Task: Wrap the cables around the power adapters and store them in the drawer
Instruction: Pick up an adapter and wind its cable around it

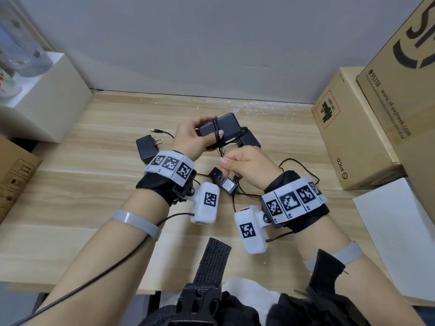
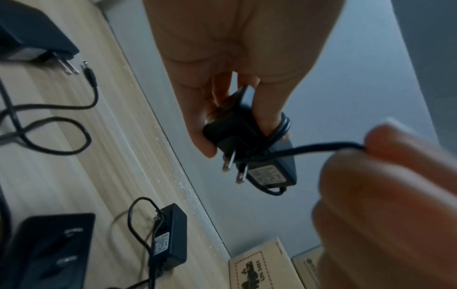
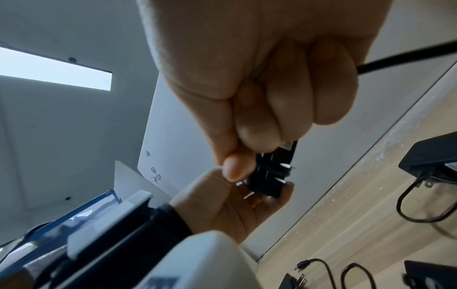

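Note:
My left hand (image 1: pixel 208 128) grips a black power adapter (image 1: pixel 221 129) above the wooden table (image 1: pixel 94 184); its thin black cable (image 1: pixel 215 137) is looped around the body. In the left wrist view the adapter (image 2: pixel 247 136) shows two prongs and several turns of cable. My right hand (image 1: pixel 227 165) pinches the loose cable (image 2: pixel 321 147) just below it, the fingers curled into a fist (image 3: pixel 272 97). On the table lie other black adapters: one on the left (image 1: pixel 147 148), one with a white label (image 1: pixel 227 184) under my hands, and one behind (image 1: pixel 250 138). No drawer is in view.
Cardboard boxes (image 1: pixel 353 142) and a bigger carton (image 1: pixel 404 67) stand along the right. A white box (image 1: pixel 47 102) sits at the back left, another carton (image 1: pixel 14 175) at the left edge and a white slab (image 1: pixel 395 231) at the right front. Loose cables (image 1: pixel 299 165) trail over the table.

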